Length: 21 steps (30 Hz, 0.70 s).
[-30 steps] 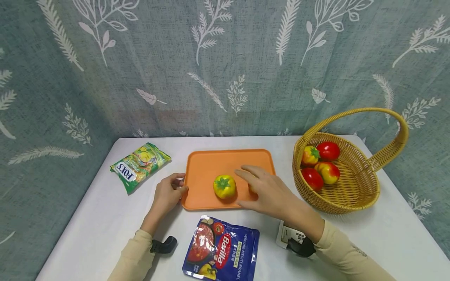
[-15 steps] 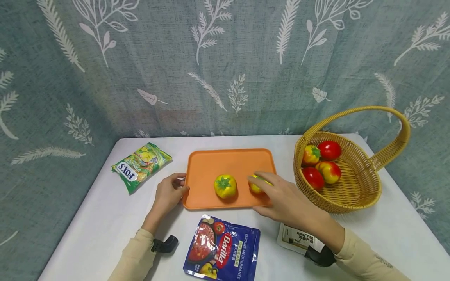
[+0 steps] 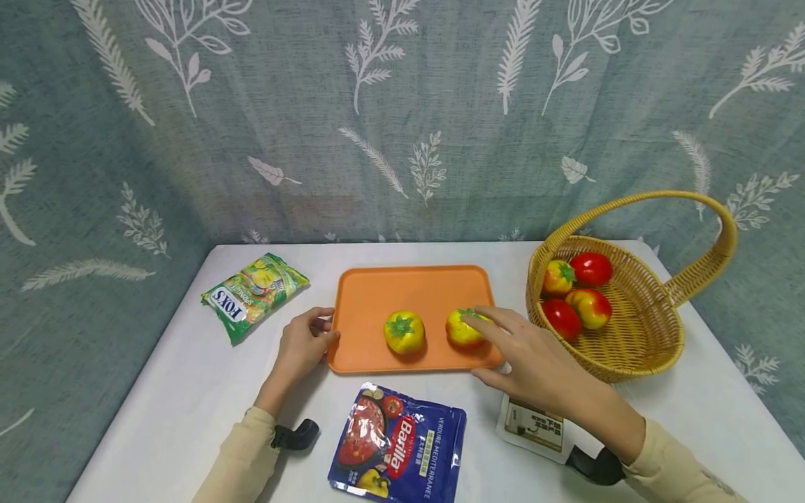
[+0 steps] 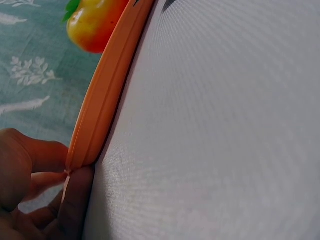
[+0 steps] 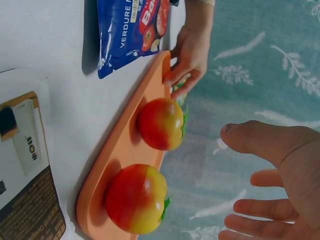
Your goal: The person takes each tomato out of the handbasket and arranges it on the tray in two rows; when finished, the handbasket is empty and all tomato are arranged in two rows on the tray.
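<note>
On the orange tray (image 3: 377,286) sit two red-and-yellow fruits with green leafy tops: a left fruit (image 3: 404,332) and a right fruit (image 3: 464,328). My left hand (image 3: 303,342) grips the tray's left edge between thumb and fingers; its wrist view has the fingertips (image 4: 55,156) right at the tray's end. My right hand (image 3: 534,353) is spread over the tray's right end, its fingers overlapping the right fruit in the head view. In the right wrist view a gap shows between this hand (image 5: 280,180) and both fruits.
A wicker basket (image 3: 629,349) with several red and yellow fruits stands at the right, its tall handle raised. A green Fox's candy bag (image 3: 254,297) lies at the left. In front are a blue Barilla pouch (image 3: 397,443) and a white labelled pack (image 3: 534,429), partly under the right forearm.
My right hand has moved right, from beside the left fruit to the tray's right end, uncovering the right fruit. The left hand has stayed at the tray's edge.
</note>
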Motion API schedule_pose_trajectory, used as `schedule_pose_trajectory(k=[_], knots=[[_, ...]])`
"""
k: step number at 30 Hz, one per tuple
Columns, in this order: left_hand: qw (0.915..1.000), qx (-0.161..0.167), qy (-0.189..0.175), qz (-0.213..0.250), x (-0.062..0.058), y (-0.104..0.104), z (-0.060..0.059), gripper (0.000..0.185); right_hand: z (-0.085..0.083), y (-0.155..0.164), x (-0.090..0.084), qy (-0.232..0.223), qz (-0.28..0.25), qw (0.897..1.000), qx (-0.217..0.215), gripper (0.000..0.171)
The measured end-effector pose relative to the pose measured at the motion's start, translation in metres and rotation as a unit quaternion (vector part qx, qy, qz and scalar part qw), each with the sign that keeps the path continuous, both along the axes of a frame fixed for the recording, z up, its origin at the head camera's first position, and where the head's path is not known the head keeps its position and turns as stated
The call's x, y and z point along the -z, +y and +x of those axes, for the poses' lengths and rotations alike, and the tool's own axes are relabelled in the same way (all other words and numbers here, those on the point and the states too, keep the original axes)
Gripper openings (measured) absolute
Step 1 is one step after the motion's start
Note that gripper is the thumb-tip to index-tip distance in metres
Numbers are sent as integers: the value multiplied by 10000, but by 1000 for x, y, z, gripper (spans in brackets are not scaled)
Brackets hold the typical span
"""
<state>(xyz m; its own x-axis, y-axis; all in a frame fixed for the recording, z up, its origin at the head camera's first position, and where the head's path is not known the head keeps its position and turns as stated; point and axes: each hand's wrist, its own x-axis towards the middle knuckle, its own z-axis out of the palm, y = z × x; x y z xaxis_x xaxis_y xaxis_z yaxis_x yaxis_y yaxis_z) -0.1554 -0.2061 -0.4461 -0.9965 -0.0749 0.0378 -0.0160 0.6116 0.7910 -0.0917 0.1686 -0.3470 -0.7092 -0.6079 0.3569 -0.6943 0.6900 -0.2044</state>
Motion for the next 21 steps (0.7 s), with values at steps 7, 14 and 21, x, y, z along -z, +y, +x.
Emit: schedule_pose_trajectory(k=[7,14,21], knots=[[10000,-40,-59,25,-1,0,0,42,3,9,-5,53,102,9997,225,76],[9999,-46,-57,73,-1,1,0,41,3,21,-12,220,123,9993,267,74],[9999,-33,-71,68,-2,2,0,41,4,35,-15,323,176,9985,410,73]])
